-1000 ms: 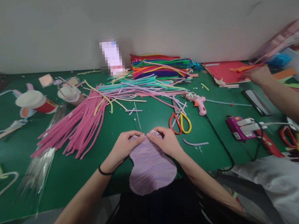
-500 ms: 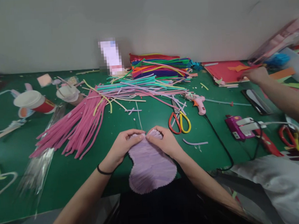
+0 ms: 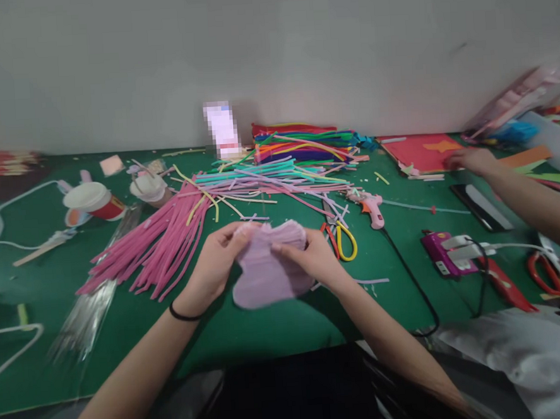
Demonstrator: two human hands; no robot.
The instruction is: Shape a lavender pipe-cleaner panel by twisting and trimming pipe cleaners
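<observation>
Both my hands hold a lilac ribbed craft piece (image 3: 269, 270) made of pipe cleaners, lifted above the green table (image 3: 277, 323). My left hand (image 3: 214, 264) grips its upper left edge, fingers curled round it. My right hand (image 3: 314, 261) pinches its right side. A black band sits on my left wrist. The piece looks blurred from motion.
Pink pipe cleaners (image 3: 153, 242) lie fanned at left, mixed coloured ones (image 3: 299, 142) at the back. Scissors (image 3: 341, 237), a pink glue gun (image 3: 369, 205) with its cord, a purple device (image 3: 446, 253) and cups (image 3: 92, 201) stand around. Another person's arm (image 3: 510, 183) reaches to red sheets (image 3: 421, 150) at right.
The lilac piece has been lifted off the table and turned in my hands. The view has shifted downward a little. The other person's hand stays on the red sheets.
</observation>
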